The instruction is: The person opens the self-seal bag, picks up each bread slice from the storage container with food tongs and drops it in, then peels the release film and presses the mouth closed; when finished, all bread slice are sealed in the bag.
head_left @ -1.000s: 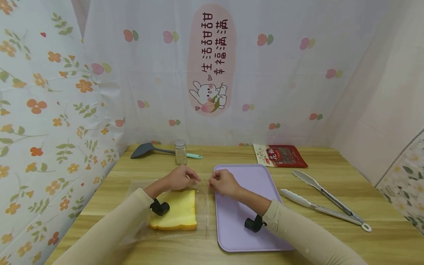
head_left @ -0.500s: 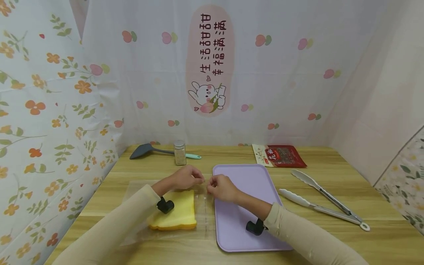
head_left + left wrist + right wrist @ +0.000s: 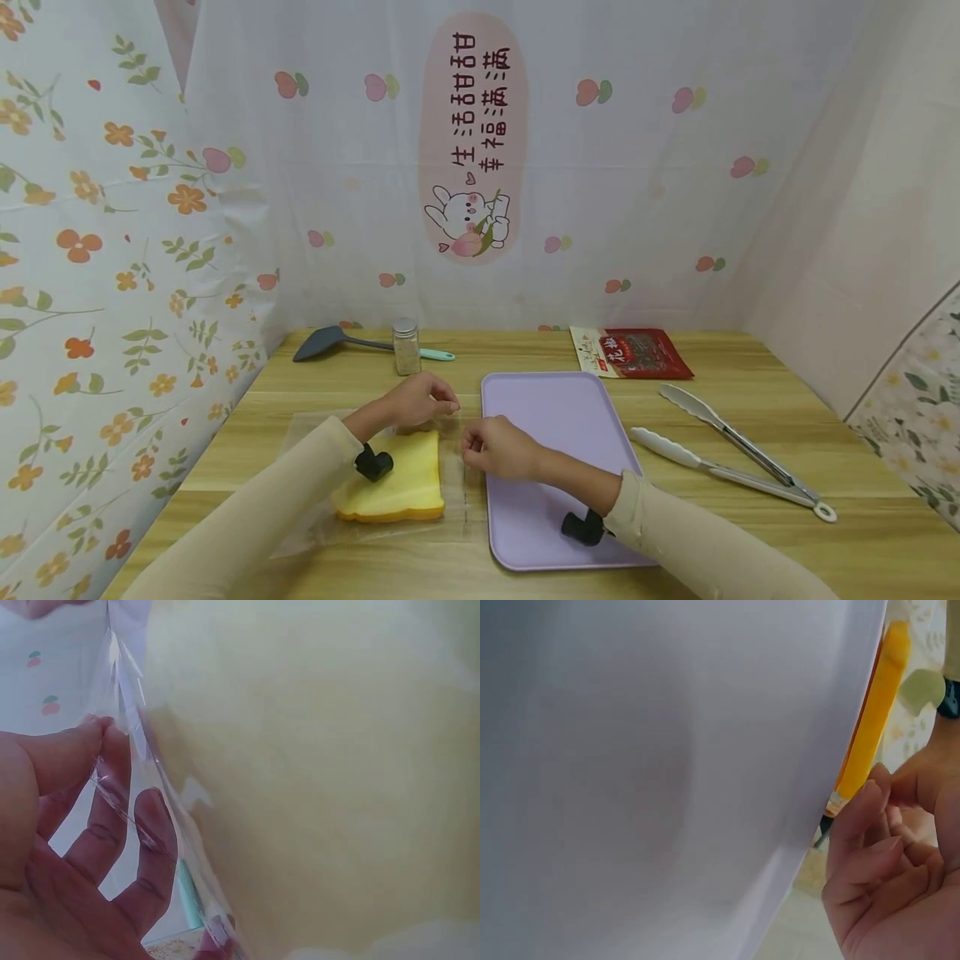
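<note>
1. The head view looks from above the near side of the purple tray (image 3: 547, 400), facing forward and down over the worktop (image 3: 420, 571) to the curtain (image 3: 645, 167) beyond; it is the farthest and widest.
2. The left wrist view looks from left of the tray, close over the bread slice (image 3: 405, 487), along the left hand (image 3: 416, 402).
3. The right wrist view looks from low over the tray, past the right hand (image 3: 504, 448).
4. Head and right wrist views share tray and bread slice; head and left wrist views share bread slice and clear bag (image 3: 453, 504).
</note>
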A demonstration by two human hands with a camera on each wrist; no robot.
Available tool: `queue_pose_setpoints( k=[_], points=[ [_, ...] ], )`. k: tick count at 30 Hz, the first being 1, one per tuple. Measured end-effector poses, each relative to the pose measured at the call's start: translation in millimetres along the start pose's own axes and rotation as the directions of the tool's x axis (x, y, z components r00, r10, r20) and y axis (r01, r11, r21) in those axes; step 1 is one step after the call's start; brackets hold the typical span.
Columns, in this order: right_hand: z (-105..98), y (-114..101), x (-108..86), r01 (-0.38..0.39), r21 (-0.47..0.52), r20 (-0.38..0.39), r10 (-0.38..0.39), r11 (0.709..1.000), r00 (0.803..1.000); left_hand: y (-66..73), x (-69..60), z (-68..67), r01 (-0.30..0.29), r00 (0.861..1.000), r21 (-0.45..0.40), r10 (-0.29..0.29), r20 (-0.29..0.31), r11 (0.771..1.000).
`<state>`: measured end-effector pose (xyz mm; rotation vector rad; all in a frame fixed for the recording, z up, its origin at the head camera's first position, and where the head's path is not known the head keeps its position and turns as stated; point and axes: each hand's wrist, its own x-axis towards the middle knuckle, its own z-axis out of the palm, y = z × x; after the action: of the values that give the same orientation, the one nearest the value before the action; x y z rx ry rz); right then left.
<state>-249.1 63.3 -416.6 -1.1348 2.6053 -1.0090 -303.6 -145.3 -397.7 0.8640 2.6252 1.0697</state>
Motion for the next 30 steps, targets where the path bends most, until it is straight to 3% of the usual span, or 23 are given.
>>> queue_pose_setpoints(
  k=[7,18,22,30],
  points=[
    [-2,-8,-15.8,0.045,-0.024,0.039,-0.044,0.999,0.998,-3.2,0.8,1.0,-0.002,1.0,0.016,0.003,-0.02,1.0],
    [-17,-20,-49.3,0.099,0.031,0.085,-0.101,0.995,0.991,-5.0,1.4,1.2,-0.009,0.999,0.002,0.009,-0.039,1.0],
    [-20,-24,-59.7,0.135,0.046,0.13,-0.14,0.99,0.982,-6.6,0.2,0.9,-0.009,0.999,-0.005,0.009,-0.043,1.0],
    [-29,-36,-80.6,0.22,-0.02,0.234,-0.21,0.975,0.949,-9.0,1.5,2.2,-0.013,0.999,-0.018,0.013,-0.037,1.0]
  ],
)
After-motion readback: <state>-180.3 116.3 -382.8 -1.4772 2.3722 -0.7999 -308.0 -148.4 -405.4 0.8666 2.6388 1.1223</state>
